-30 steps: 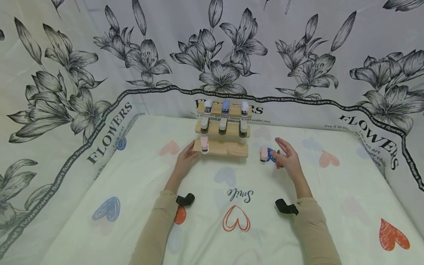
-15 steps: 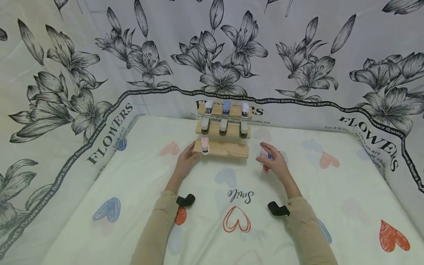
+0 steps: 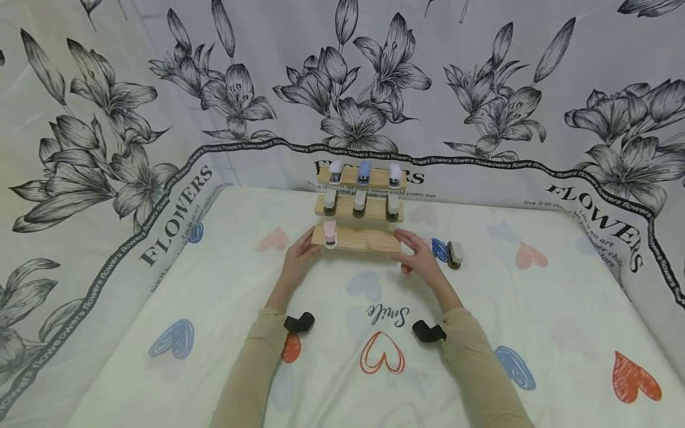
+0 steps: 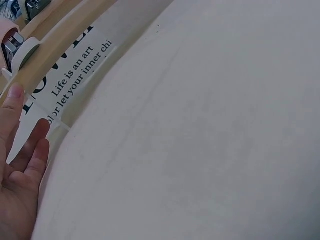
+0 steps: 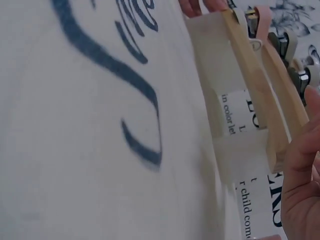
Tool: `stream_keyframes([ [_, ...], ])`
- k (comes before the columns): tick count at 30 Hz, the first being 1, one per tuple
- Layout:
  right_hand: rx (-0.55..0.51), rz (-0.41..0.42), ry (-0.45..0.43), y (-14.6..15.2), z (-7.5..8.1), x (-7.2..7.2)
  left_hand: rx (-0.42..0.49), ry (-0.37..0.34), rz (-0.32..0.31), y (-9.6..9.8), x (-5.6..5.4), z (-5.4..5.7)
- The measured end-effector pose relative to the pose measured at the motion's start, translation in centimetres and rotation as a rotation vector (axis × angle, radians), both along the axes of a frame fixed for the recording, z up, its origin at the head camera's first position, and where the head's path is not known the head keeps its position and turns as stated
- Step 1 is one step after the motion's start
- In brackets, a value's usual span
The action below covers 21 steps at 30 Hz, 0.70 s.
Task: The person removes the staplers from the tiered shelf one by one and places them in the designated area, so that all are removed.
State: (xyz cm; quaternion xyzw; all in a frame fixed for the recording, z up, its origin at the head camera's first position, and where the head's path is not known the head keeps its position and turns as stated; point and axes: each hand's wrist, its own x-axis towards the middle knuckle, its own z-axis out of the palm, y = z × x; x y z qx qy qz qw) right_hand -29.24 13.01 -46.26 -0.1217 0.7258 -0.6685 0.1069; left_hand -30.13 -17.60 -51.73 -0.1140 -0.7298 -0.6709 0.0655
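A three-step wooden display rack (image 3: 366, 239) stands at the back of the table with small staplers on it. My left hand (image 3: 298, 260) holds the left end of its lowest board, a fingertip against the front edge in the left wrist view. At the right end of that board, my right hand (image 3: 421, 261) spans the corner between thumb and forefinger. On the lowest board, near the left end, sits a pink stapler (image 3: 330, 233). Grey staplers (image 3: 360, 203) line the middle board. The top one bears a blue stapler (image 3: 364, 172) between two whitish ones.
Right of the rack, a grey stapler (image 3: 455, 254) lies on the heart-printed cloth (image 3: 332, 356). A pink stapler (image 3: 427, 242) beside it is mostly hidden by my right hand. A flower-printed curtain (image 3: 481, 71) hangs close behind the rack.
My right hand has moved left, from beside the loose staplers to the right end of the lowest board. The left hand has stayed at the left end.
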Motion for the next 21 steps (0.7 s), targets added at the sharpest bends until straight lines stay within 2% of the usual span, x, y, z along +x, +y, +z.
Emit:
stream_keyframes([
  [5,-0.011,-0.008,-0.014,-0.9,-0.2,-0.2,0.005,-0.012,-0.015,0.4,1.0,1.7],
  [8,-0.009,-0.008,-0.014,-1.3,0.8,0.4,-0.001,-0.01,-0.007,0.3,1.1,1.7],
  [11,-0.016,0.003,-0.014,-1.8,0.8,0.5,0.005,-0.009,-0.007,0.3,1.2,1.7],
  [16,-0.053,0.025,-0.052,-2.8,-0.2,0.0,0.016,-0.014,-0.019,0.4,1.3,1.8],
  [21,-0.026,0.043,-0.048,-4.1,-1.1,-0.8,0.026,-0.023,-0.02,0.4,1.2,1.9],
])
